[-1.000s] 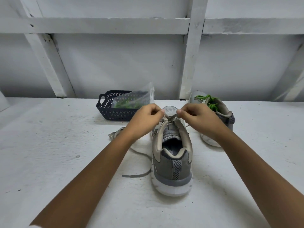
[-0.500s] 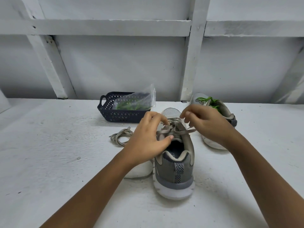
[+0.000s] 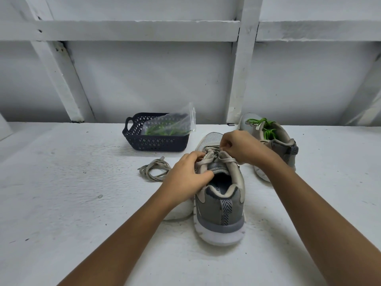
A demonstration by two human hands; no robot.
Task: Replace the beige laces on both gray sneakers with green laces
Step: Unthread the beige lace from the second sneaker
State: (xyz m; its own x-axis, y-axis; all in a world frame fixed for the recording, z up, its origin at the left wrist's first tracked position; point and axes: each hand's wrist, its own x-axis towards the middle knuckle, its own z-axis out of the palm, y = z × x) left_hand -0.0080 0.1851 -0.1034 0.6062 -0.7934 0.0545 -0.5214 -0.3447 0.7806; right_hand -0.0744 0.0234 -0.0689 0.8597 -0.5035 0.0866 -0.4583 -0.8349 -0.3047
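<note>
Gray sneakers point(image 3: 220, 203), two; hands, two; dark basket point(image 3: 156, 143), one

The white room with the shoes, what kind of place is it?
Hard to say for sure; it looks like a plain workroom or storage corner. A rough white-painted table stands against a white wall crossed by painted wooden beams, with only a basket and sneakers on it.

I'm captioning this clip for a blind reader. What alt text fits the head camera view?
Two bare hands work the beige lace of a gray sneaker on a white table: left hand steadying its collar, right hand pinching the lace. Behind are a green-laced sneaker, a loose beige lace and a dark basket holding bagged green laces.
</note>
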